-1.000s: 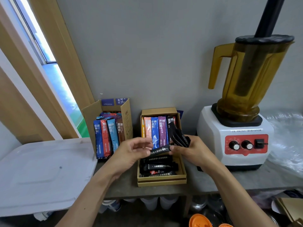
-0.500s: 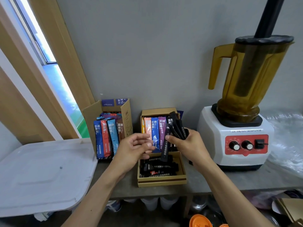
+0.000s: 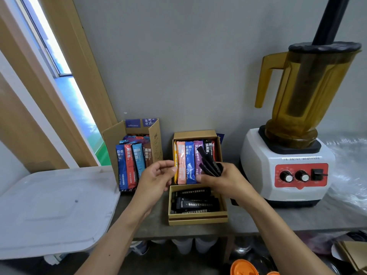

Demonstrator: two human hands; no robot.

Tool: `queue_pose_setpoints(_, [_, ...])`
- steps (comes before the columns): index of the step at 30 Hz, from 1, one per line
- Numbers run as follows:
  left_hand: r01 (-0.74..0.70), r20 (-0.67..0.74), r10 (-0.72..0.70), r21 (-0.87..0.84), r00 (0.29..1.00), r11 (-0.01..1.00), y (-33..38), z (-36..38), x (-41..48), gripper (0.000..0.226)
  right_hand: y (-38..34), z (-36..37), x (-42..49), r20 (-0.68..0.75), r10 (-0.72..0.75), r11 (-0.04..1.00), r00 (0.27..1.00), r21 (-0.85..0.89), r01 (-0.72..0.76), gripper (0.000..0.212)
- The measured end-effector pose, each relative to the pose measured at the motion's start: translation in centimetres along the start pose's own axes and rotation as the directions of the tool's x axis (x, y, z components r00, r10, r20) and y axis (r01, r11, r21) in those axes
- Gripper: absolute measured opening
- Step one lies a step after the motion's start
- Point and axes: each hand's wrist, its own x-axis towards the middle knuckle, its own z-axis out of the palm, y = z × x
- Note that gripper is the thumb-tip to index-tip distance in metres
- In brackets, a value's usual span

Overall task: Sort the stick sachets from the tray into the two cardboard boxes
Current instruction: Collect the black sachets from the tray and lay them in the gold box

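My right hand (image 3: 224, 180) grips black sachets (image 3: 208, 162) above the right box (image 3: 197, 220) near the front edge of the desk (image 3: 278, 221), left hand (image 3: 156, 178) loosely curled, empty; advise squaring the bundle before laying it flat.

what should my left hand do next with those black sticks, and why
Probably the left hand should pinch one stick from the black sticks that the right hand grips, then lay it in the front section of the box. The left hand holds nothing and sits right beside them, and black sticks already lie flat in that section.
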Motion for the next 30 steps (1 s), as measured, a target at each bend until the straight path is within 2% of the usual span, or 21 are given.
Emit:
queue_pose_setpoints(2, [-0.102,0.119,0.077,0.213,0.99,0.972,-0.2,0.0,-0.4,0.026,-0.3,-0.5,-0.2,0.016,0.025,0.996,1.0,0.084,-0.026,0.032])
queue_pose_setpoints(5, [-0.281,0.343,0.092,0.556,0.935,0.782,-0.6,0.4,-0.9,0.027,-0.7,-0.9,-0.2,0.022,0.084,0.977,0.996,0.196,-0.086,0.035])
queue_pose_setpoints(9, [-0.399,0.438,0.09,0.69,0.894,0.604,-1.2,0.3,-0.5,0.022,-0.7,-1.1,0.0,0.032,0.181,0.93,0.983,0.32,-0.182,0.03])
queue_pose_setpoints(12, [-0.389,0.425,0.066,0.741,0.903,0.548,-1.3,-0.3,-0.1,0.026,-0.7,-1.4,-0.1,0.121,0.21,0.894,0.97,0.378,-0.241,0.03])
queue_pose_setpoints(14, [-0.375,0.427,0.06,0.71,0.902,0.596,-1.0,-0.6,-0.1,0.029,-0.7,-1.4,-0.2,0.157,0.217,0.884,0.963,0.386,-0.262,0.031])
queue_pose_setpoints(16, [-0.331,0.39,0.092,0.606,0.916,0.724,-0.5,-0.4,-0.1,0.026,-0.9,-1.3,-0.2,0.188,0.196,0.876,0.962,0.408,-0.258,0.031])
queue_pose_setpoints(18, [-0.27,0.268,0.161,0.444,0.95,0.855,-0.1,0.0,0.0,0.023,-0.9,-1.1,-0.2,0.218,0.161,0.867,0.963,0.435,-0.243,0.032])
queue_pose_setpoints(20, [-0.199,0.164,0.161,0.25,0.973,0.947,0.2,0.5,0.2,0.026,-0.8,-0.9,-0.2,0.221,0.133,0.88,0.966,0.421,-0.218,0.032])
queue_pose_setpoints(22, [-0.182,0.144,0.162,0.141,0.976,0.973,0.4,1.0,0.3,0.031,-0.6,-0.7,-0.2,0.222,0.096,0.898,0.97,0.401,-0.181,0.032])
queue_pose_setpoints(25, [-0.192,0.141,0.175,0.114,0.974,0.975,0.4,1.1,0.2,0.021,-0.4,-0.6,-0.3,0.209,0.062,0.902,0.976,0.406,-0.144,0.035])
queue_pose_setpoints(30, [-0.183,0.096,0.178,0.051,0.979,0.982,0.2,0.3,0.3,0.015,-0.2,-1.5,-0.5,0.166,0.117,0.916,0.979,0.364,-0.171,0.038])
